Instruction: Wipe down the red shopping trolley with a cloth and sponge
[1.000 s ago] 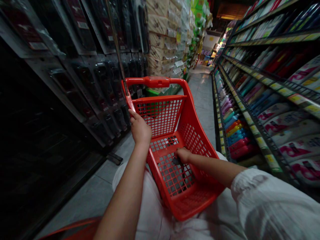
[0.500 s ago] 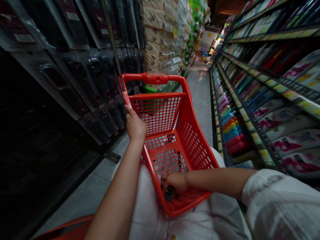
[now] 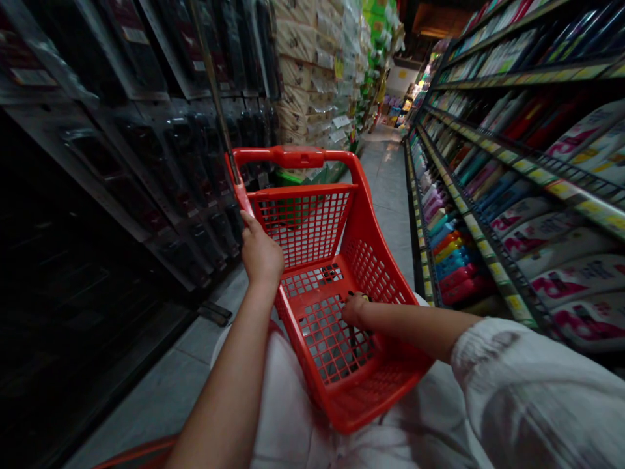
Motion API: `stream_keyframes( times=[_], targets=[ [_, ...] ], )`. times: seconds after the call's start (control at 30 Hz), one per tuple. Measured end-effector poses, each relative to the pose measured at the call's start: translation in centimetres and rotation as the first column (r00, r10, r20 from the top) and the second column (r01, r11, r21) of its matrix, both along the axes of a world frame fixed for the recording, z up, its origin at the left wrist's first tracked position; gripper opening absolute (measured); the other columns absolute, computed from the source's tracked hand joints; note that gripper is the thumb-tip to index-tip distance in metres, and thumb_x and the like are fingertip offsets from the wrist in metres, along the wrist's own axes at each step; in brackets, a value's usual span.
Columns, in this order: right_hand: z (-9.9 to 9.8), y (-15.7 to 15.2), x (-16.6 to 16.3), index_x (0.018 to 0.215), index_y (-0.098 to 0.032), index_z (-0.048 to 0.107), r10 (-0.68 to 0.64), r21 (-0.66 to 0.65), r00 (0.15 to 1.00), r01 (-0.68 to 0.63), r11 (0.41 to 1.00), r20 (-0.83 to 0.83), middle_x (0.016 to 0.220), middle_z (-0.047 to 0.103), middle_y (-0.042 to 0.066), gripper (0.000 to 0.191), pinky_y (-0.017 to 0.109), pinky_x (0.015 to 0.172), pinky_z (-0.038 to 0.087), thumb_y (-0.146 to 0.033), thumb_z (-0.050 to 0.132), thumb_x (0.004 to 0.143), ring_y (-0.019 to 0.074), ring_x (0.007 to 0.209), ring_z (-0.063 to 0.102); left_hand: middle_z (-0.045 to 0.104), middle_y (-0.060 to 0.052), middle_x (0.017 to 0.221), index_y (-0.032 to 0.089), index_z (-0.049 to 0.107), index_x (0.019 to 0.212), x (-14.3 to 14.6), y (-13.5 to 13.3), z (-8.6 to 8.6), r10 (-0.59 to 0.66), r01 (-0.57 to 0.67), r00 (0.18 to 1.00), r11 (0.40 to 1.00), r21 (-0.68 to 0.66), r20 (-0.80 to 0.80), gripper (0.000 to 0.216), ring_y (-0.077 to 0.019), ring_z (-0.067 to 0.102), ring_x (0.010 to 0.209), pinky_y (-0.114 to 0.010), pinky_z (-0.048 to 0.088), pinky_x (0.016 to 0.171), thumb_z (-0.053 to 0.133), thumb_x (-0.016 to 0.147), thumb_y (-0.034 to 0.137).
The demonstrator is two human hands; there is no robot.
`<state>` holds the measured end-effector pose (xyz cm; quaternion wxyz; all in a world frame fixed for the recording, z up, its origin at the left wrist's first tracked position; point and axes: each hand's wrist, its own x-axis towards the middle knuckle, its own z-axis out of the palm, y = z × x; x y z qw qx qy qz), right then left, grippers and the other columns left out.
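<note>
A red plastic shopping basket [image 3: 322,417] with a grid floor and slotted walls tilts in front of my body. My left hand [image 3: 262,253] is closed round its left rim, just below the end of the red handle bar [image 3: 303,156]. Inside the basket, my right hand [image 3: 355,309] is low over the grid floor toward the right wall. Its fingers are curled, with something dark and a speck of yellow beside them, too small and hidden to name. A thin metal rod [image 3: 215,91] rises from the basket's far left corner.
Packaged goods hang on a dark rack [image 3: 190,150] at the left. Stacked beige packs [image 3: 297,78] stand beyond the basket. Shelves of bottles [image 3: 454,260] line the right side. A grey tiled aisle [image 3: 385,189] runs ahead, and another red edge [image 3: 141,451] shows at bottom left.
My right hand has moved from the near end of the basket forward and right across its floor. My left hand keeps its hold, and the view has shifted slightly.
</note>
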<state>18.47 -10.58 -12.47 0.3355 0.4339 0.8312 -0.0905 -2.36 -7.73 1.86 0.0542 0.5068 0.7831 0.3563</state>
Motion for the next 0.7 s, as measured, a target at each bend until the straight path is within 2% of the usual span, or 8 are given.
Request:
stream_keyframes(
  times=[0.07,0.13,0.23,0.33,0.43,0.5,0.6,0.7],
  targets=[
    [0.4,1.5,-0.7,0.089,-0.014,0.073,-0.033,0.083,0.998,0.037,0.996,-0.049,0.104,0.071,0.018,0.019,0.063,0.088,0.046,-0.006,0.068,0.073,0.037,0.111,0.058,0.059,-0.021,0.123,0.01,0.016,0.156,-0.1,0.1,-0.1,0.008,-0.008,1.0,1.0,0.016,0.005,0.076,-0.0282,0.066,0.104,-0.037,0.051,0.091,0.042,0.085,0.007],
    [0.8,2.3,-0.8,0.095,-0.013,0.073,-0.03,0.13,0.997,0.04,0.991,-0.078,0.113,0.068,0.02,0.022,0.065,0.091,0.042,-0.005,0.058,0.081,0.0383,0.119,0.053,0.059,-0.021,0.123,0.01,0.016,0.156,-0.1,0.2,-0.2,0.015,-0.016,1.0,1.0,0.023,0.01,0.076,-0.0281,0.066,0.104,-0.037,0.051,0.092,0.041,0.085,0.007],
    [1.4,2.9,-0.6,0.102,-0.012,0.071,-0.07,0.199,0.992,0.09,0.976,-0.102,0.119,0.064,0.022,0.027,0.064,0.089,0.043,-0.006,0.05,0.086,0.0408,0.121,0.051,0.059,-0.021,0.122,0.009,0.017,0.156,-0.2,0.2,-0.3,0.014,-0.015,1.0,0.999,0.03,0.017,0.074,-0.0281,0.065,0.104,-0.037,0.051,0.092,0.04,0.086,0.008],
    [2.1,4.2,-0.8,0.115,-0.013,0.066,-0.158,0.291,0.978,0.191,0.937,-0.134,0.121,0.061,0.023,0.033,0.053,0.082,0.051,-0.01,0.045,0.09,0.0379,0.115,0.056,0.06,-0.021,0.122,0.008,0.017,0.156,-0.3,0.1,-0.2,0.017,-0.017,1.0,0.999,0.033,0.021,0.072,-0.0279,0.065,0.104,-0.036,0.051,0.091,0.039,0.087,0.009],
    [2.2,5.4,-1.6,0.133,-0.013,0.052,-0.254,0.389,0.95,0.307,0.869,-0.183,0.128,0.055,0.026,0.043,0.042,0.077,0.054,-0.011,0.034,0.094,0.0319,0.109,0.061,0.061,-0.021,0.121,0.007,0.019,0.156,-0.4,0.1,-0.3,0.014,-0.015,0.999,0.999,0.038,0.033,0.071,-0.0274,0.065,0.103,-0.036,0.052,0.089,0.039,0.087,0.009],
    [1.1,5.2,-2.6,0.136,-0.01,0.049,-0.288,0.402,0.936,0.348,0.847,-0.205,0.131,0.052,0.029,0.045,0.041,0.075,0.055,-0.01,0.03,0.095,0.03,0.105,0.063,0.062,-0.02,0.121,0.007,0.019,0.155,-0.5,0.2,-0.4,0.01,-0.012,0.999,0.999,0.051,0.042,0.071,-0.0268,0.066,0.102,-0.035,0.052,0.088,0.039,0.087,0.01],
    [-1.8,3.6,-4.1,0.14,-0.009,0.046,-0.294,0.377,0.931,0.358,0.854,-0.218,0.141,0.042,0.033,0.049,0.047,0.074,0.055,-0.01,0.03,0.094,0.0347,0.112,0.06,0.062,-0.02,0.121,0.007,0.019,0.155,-0.6,0.1,-0.5,0.009,-0.012,0.999,0.998,0.064,0.048,0.071,-0.0263,0.066,0.102,-0.034,0.052,0.087,0.04,0.087,0.011],
    [-4.4,2.5,-4.3,0.149,-0.017,0.036,-0.269,0.375,0.936,0.34,0.863,-0.228,0.15,0.032,0.03,0.056,0.052,0.069,0.056,-0.011,0.029,0.094,0.0388,0.119,0.055,0.063,-0.019,0.119,0.007,0.02,0.155,-0.7,0.0,-0.4,0.003,-0.006,0.999,0.998,0.066,0.046,0.071,-0.0264,0.065,0.102,-0.034,0.052,0.088,0.04,0.087,0.011]
  ],
)
